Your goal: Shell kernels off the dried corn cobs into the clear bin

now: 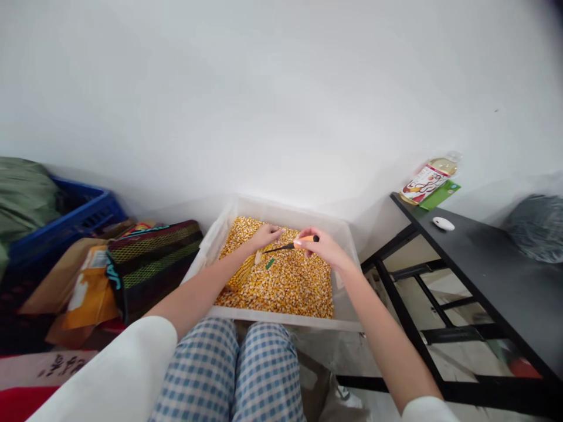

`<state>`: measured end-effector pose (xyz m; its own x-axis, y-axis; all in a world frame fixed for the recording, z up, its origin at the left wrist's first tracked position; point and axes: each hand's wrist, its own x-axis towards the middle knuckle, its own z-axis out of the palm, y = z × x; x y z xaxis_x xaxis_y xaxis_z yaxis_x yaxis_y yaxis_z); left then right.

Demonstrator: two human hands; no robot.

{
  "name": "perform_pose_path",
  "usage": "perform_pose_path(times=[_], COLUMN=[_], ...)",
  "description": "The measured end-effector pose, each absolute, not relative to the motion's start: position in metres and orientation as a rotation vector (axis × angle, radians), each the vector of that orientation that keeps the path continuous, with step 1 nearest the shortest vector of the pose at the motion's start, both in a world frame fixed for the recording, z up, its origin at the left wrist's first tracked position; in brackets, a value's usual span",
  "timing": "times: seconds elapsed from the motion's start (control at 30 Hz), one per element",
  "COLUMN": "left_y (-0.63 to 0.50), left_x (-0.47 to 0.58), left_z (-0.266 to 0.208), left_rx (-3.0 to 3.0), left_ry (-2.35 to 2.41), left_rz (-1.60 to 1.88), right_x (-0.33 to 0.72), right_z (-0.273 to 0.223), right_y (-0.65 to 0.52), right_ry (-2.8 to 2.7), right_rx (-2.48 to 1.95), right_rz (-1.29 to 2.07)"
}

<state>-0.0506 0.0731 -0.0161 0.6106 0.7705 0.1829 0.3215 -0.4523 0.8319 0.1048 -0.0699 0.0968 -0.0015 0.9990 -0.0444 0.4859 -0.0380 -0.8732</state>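
Note:
A translucent plastic bin (288, 316) in front of my knees holds loose yellow corn kernels (294, 287). My right hand (319, 243) is closed on the orange handle of a screwdriver (285, 247), whose dark shaft points left and slightly down. Close to its tip, the pale end of what looks like an ear of corn (244, 274) shows beside my left forearm, lying on the kernels. Over the far part of the bin is my left hand (265, 235), fingers stretched to the right; their undersides are hidden. A small green strip (270, 264) rests on the kernels below the shaft.
To the right stands a black table (479, 264) with a bottle (428, 179), a green packet (440, 195), a white oval object (443, 223) and a dark plastic bundle (539, 228). A blue crate (88, 214), cardboard and a mesh bag (153, 258) lie left. A white wall rises behind.

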Motion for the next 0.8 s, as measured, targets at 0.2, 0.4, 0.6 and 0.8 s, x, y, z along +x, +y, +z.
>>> perform_pose_path(times=[0.2,0.4,0.6,0.8], left_y=[0.083,0.087,0.093,0.108], left_x=[-0.057,-0.056,-0.059,-0.065], left_z=[-0.016,-0.009,0.001,-0.009], left_rx=[1.542,1.544,1.735,1.759], left_ry=[0.879,0.982,0.873,0.752], left_rz=[0.734,0.852,0.839,0.809], right_x=[0.071,0.051,0.041,0.036], right_z=[0.064,0.070,0.067,0.081], right_y=[-0.037,-0.003,-0.002,0.000], right_ry=[-1.247,-1.328,-1.395,-1.380], right_rx=[-1.325,-1.275,-1.318,-1.238], right_rz=[0.695,0.426,0.329,0.228])
